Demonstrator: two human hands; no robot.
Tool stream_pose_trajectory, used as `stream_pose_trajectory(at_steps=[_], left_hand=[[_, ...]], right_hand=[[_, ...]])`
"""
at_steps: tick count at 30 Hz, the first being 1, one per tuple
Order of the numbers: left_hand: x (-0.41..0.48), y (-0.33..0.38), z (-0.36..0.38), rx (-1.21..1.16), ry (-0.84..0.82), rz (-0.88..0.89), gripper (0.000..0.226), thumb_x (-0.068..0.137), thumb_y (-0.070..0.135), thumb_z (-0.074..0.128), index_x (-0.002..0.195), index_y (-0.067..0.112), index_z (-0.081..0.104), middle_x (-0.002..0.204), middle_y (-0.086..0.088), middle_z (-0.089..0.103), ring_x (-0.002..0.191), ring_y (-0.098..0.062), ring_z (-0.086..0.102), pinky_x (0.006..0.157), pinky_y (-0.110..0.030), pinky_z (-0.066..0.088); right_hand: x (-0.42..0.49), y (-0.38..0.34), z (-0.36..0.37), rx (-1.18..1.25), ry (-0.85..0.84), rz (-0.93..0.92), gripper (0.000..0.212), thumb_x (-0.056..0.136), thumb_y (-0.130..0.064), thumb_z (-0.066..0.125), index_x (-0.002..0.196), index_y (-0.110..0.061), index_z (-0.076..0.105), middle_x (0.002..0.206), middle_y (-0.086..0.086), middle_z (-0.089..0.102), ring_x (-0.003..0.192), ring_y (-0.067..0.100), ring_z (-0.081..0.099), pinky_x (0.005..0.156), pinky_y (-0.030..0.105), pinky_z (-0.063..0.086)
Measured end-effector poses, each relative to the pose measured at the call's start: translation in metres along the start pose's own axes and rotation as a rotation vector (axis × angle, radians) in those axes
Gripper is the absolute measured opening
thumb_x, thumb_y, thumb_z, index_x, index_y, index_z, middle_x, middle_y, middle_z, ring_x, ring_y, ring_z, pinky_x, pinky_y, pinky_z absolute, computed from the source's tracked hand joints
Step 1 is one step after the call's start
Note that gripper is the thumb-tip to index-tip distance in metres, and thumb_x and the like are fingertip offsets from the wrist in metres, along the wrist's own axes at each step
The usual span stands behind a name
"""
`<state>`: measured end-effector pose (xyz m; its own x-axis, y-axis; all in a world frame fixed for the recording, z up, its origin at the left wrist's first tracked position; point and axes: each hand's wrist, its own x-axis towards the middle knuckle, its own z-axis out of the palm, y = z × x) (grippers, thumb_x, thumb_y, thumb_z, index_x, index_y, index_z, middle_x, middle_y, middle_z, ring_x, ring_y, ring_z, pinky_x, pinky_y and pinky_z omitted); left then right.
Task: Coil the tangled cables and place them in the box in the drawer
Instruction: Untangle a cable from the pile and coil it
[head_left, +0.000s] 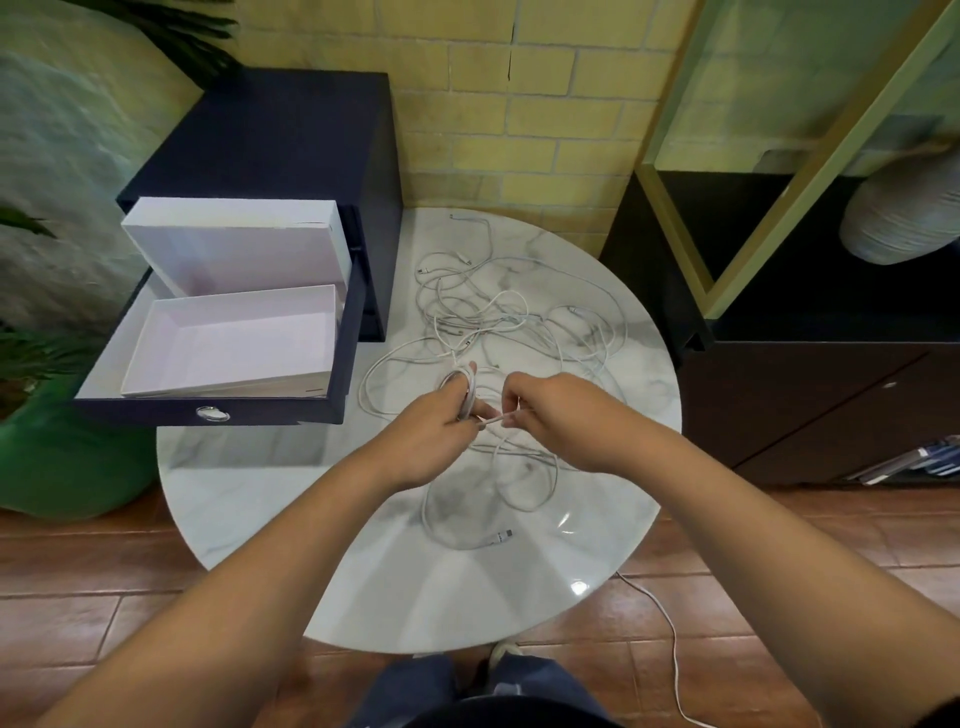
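A tangle of white cables lies spread over the round marble table. My left hand grips a small coil of white cable wound round its fingers. My right hand pinches the strand of that same cable that runs between the two hands. One loose end with a USB plug lies on the table below my hands. At the left, an open dark drawer holds an empty white box, with its lid standing behind it.
The dark drawer cabinet stands against a yellow brick wall. A dark cabinet with a gold frame is at the right. A green pot sits at the left. A white cable trails over the tiled floor.
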<state>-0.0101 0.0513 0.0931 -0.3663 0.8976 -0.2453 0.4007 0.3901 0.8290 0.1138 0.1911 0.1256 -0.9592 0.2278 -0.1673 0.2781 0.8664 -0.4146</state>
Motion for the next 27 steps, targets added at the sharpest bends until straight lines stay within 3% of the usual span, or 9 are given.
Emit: stream_pose_trajectory(at_steps=[2, 7, 11, 14, 17, 21, 23, 25, 27], left_hand=[[0.0, -0.004, 0.001, 0.127, -0.023, 0.047, 0.048, 0.091, 0.009, 0.051, 0.133, 0.023, 0.032, 0.116, 0.011, 0.062, 0.108, -0.005, 0.058, 0.082, -0.011, 0.042], [0.0, -0.002, 0.004, 0.157, -0.005, 0.097, 0.045, 0.102, 0.019, 0.041, 0.145, 0.016, 0.028, 0.109, 0.016, 0.066, 0.097, -0.001, 0.061, 0.082, -0.01, 0.042], [-0.002, 0.0, 0.0, 0.094, 0.014, 0.085, 0.042, 0.103, 0.02, 0.037, 0.145, 0.016, 0.034, 0.093, 0.012, 0.068, 0.087, 0.0, 0.062, 0.078, -0.003, 0.04], [-0.006, -0.002, -0.004, 0.041, 0.043, 0.049, 0.023, 0.103, 0.023, 0.037, 0.109, 0.015, 0.058, 0.085, 0.002, 0.068, 0.083, 0.0, 0.06, 0.076, -0.006, 0.039], [-0.009, -0.001, -0.007, 0.071, 0.089, 0.033, 0.033, 0.103, 0.027, 0.037, 0.073, 0.018, 0.047, 0.068, 0.005, 0.058, 0.063, 0.005, 0.052, 0.066, -0.016, 0.04], [-0.005, -0.001, -0.008, 0.055, 0.104, 0.04, 0.041, 0.1, 0.039, 0.039, 0.078, 0.006, 0.049, 0.067, -0.008, 0.057, 0.077, -0.016, 0.064, 0.073, -0.034, 0.048], [-0.004, 0.001, -0.007, 0.002, 0.113, 0.039, 0.043, 0.1, 0.041, 0.039, 0.082, 0.005, 0.054, 0.066, -0.009, 0.055, 0.075, -0.017, 0.062, 0.066, -0.026, 0.045], [-0.004, 0.005, -0.008, -0.039, 0.148, 0.044, 0.039, 0.1, 0.041, 0.037, 0.102, 0.015, 0.066, 0.059, 0.006, 0.046, 0.06, -0.004, 0.051, 0.062, -0.015, 0.04], [-0.004, 0.006, -0.009, -0.09, 0.205, 0.067, 0.036, 0.1, 0.042, 0.036, 0.109, 0.026, 0.066, 0.058, 0.01, 0.043, 0.059, -0.004, 0.047, 0.064, -0.017, 0.041]], right_hand=[[0.004, 0.0, -0.004, -0.031, 0.055, -0.023, 0.015, 0.098, -0.027, 0.049, 0.096, -0.014, 0.056, 0.07, -0.007, 0.055, 0.072, 0.021, 0.053, 0.062, 0.035, 0.039], [0.013, 0.003, -0.012, -0.097, 0.114, -0.078, 0.019, 0.099, -0.026, 0.046, 0.097, -0.015, 0.061, 0.093, -0.002, 0.068, 0.085, 0.02, 0.06, 0.071, 0.037, 0.048], [0.019, 0.01, -0.018, -0.068, 0.123, -0.098, 0.02, 0.096, -0.031, 0.053, 0.093, -0.014, 0.064, 0.075, -0.012, 0.058, 0.071, 0.007, 0.051, 0.064, 0.025, 0.04], [0.018, 0.019, -0.028, -0.027, 0.178, -0.07, 0.015, 0.093, -0.028, 0.059, 0.101, -0.015, 0.061, 0.074, -0.016, 0.051, 0.07, 0.004, 0.046, 0.062, 0.023, 0.034], [0.017, 0.028, -0.034, -0.025, 0.228, -0.091, 0.011, 0.093, -0.023, 0.06, 0.095, -0.013, 0.063, 0.087, -0.005, 0.062, 0.083, 0.013, 0.056, 0.071, 0.029, 0.044], [0.021, 0.03, -0.032, -0.122, 0.387, -0.14, 0.014, 0.093, -0.028, 0.059, 0.089, -0.016, 0.065, 0.086, -0.007, 0.063, 0.083, 0.014, 0.048, 0.072, 0.031, 0.042], [0.024, 0.029, -0.032, -0.156, 0.456, -0.133, 0.017, 0.093, -0.031, 0.057, 0.091, -0.017, 0.067, 0.088, -0.006, 0.065, 0.085, 0.014, 0.043, 0.072, 0.034, 0.043], [0.025, 0.027, -0.032, -0.144, 0.483, -0.113, 0.02, 0.095, -0.031, 0.054, 0.093, -0.017, 0.068, 0.089, -0.006, 0.066, 0.085, 0.016, 0.044, 0.07, 0.038, 0.045], [0.025, 0.026, -0.032, -0.126, 0.492, -0.096, 0.021, 0.096, -0.03, 0.052, 0.095, -0.018, 0.069, 0.087, -0.006, 0.066, 0.084, 0.018, 0.048, 0.068, 0.04, 0.046]])
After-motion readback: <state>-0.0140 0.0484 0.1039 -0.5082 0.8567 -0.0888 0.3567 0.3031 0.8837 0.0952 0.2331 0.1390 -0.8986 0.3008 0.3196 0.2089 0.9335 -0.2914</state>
